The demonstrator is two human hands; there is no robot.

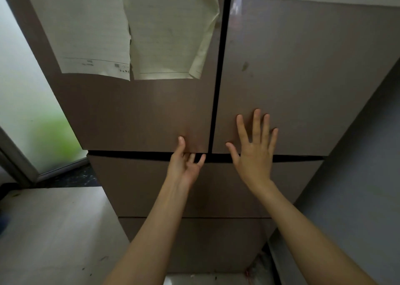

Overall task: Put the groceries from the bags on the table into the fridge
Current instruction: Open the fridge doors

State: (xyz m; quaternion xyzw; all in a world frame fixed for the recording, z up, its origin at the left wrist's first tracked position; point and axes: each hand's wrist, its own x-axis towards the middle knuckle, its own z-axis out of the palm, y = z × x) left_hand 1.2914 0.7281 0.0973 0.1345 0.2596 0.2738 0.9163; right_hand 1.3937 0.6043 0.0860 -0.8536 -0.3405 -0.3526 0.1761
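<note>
Up close ahead, fridge (pixel 303 72) fills the view: smooth matte brown flat panels, two upper doors shut with a dark seam between, drawer fronts (pixel 151 187) below, thin creased papers (pixel 134 31) hanging on the left door. Left hand (pixel 186 165) has its thumb on the left door's lower right corner, fingers curled into the gap under that edge. Right hand (pixel 254 150) is spread flat, fingers straight, at the right door's lower left, holding nothing.
</note>
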